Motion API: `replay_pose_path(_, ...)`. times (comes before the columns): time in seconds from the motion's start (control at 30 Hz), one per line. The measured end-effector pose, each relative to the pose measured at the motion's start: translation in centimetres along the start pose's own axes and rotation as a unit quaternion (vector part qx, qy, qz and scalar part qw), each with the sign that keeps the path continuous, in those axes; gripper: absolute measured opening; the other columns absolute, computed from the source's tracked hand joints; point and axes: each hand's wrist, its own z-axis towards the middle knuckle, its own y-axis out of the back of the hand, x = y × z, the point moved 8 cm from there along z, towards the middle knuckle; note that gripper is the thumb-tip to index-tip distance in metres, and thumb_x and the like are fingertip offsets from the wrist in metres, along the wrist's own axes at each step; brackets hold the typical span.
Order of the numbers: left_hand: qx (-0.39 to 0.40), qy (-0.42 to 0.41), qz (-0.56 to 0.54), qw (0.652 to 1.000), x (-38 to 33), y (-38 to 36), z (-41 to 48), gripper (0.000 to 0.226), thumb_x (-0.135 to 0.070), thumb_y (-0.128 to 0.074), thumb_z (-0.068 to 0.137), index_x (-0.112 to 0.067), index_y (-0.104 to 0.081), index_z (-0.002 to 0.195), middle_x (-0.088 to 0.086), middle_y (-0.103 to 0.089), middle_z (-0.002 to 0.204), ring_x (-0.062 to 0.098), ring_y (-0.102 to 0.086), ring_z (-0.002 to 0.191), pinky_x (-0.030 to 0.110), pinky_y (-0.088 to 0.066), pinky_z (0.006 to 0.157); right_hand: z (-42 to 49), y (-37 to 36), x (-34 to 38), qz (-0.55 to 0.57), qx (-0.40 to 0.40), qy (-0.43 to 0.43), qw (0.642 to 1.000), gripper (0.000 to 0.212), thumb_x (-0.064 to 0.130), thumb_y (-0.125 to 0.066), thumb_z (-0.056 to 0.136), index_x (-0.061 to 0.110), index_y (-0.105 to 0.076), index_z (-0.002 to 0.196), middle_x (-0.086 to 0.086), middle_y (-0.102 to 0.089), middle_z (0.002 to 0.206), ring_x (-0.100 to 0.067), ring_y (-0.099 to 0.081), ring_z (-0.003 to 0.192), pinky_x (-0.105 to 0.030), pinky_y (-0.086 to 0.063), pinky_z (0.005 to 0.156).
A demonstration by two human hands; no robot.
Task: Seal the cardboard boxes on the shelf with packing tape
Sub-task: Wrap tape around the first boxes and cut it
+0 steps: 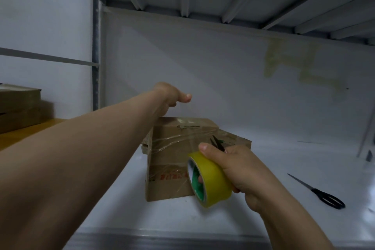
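The left forearm [85,158] fills the near left corner and stretches away over the shelf [121,209] to the left hand [170,95], which is raised above the far edge of a cardboard box [172,160]. Its thumb points to the right, but its fingers are hidden behind the palm, so I cannot tell whether it grips anything. The right hand [243,168] is toward the near right and wrapped around a roll of packing tape [211,180], yellow with a green core. The thumb lies over the top of the roll and a fingertip shows inside the core. The same hand also grasps a small pair of black blades [218,144], whose tips stick up between thumb and fingers. The roll is just in front of the box's right side. The box stands in the middle of the shelf, with clear tape in wrinkled bands across its top and front and red print low on the front face. A flatter box [237,140] sits against its right rear side and reaches toward the back wall. A pair of black-handled scissors [324,195] lies closed on the shelf well to the right, toward the right edge. Past the upright post at the left edge, two stacked boxes [18,107] rest on an orange surface. Yellowish tape marks [294,63] stain the back wall.
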Motion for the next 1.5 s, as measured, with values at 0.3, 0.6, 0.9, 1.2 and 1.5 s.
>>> replay_pose_path(0.3,0.007,0.032,0.019,0.999,1.8,-0.7,1.0,0.052,-0.024,-0.089,0.071,-0.003,-0.061,0.11,0.006,-0.071,0.099,0.022,-0.071,0.093,0.046,-0.051,0.094,0.5,-0.5,-1.1,-0.002,-0.005,-0.004,1.0,0.053,0.059,-0.069,0.084,0.024,-0.036,0.064,0.003,-0.038,0.056,-0.009,-0.038,0.041,-0.024,-0.032,0.047)
replay_pose_path(0.6,-0.024,-0.003,0.227,0.974,1.8,-0.9,1.0,0.042,-0.032,-0.087,0.076,-0.004,-0.057,0.08,0.013,-0.062,0.082,0.03,-0.061,0.085,0.04,-0.053,0.092,1.1,-2.1,-3.4,0.017,0.01,-0.03,0.999,0.046,0.058,-0.072,0.082,0.018,-0.048,0.079,-0.005,-0.043,0.067,-0.011,-0.042,0.043,-0.019,-0.031,0.043)
replay_pose_path(0.9,0.019,-0.056,0.36,0.931,1.3,-2.7,0.8,0.022,-0.01,-0.039,0.102,-0.004,-0.058,0.091,0.016,-0.057,0.099,0.026,-0.052,0.082,0.028,-0.041,0.077,1.8,-3.6,-4.5,0.055,0.008,-0.039,0.998,0.049,0.05,-0.071,0.086,0.023,-0.039,0.061,0.008,-0.038,0.047,-0.006,-0.042,0.037,-0.018,-0.032,0.04)
replay_pose_path(1.2,0.048,-0.043,0.408,0.911,1.3,-2.9,1.5,0.028,-0.012,-0.048,0.101,0.001,-0.065,0.118,0.016,-0.064,0.121,0.034,-0.063,0.102,0.032,-0.044,0.08,2.0,-4.2,-5.3,0.069,-0.001,-0.041,0.997,0.048,0.05,-0.072,0.086,0.022,-0.042,0.062,0.005,-0.04,0.057,-0.009,-0.044,0.047,-0.021,-0.033,0.046)
replay_pose_path(1.5,0.099,-0.199,0.385,0.896,0.1,-3.5,-0.1,0.057,-0.06,-0.046,0.099,-0.011,-0.076,0.092,0.004,-0.071,0.085,0.015,-0.064,0.081,0.03,-0.047,0.076,2.0,-5.0,-4.8,0.069,0.029,-0.05,0.996,0.042,0.047,-0.071,0.087,0.023,-0.046,0.064,0.007,-0.046,0.054,-0.007,-0.049,0.044,-0.02,-0.035,0.045)
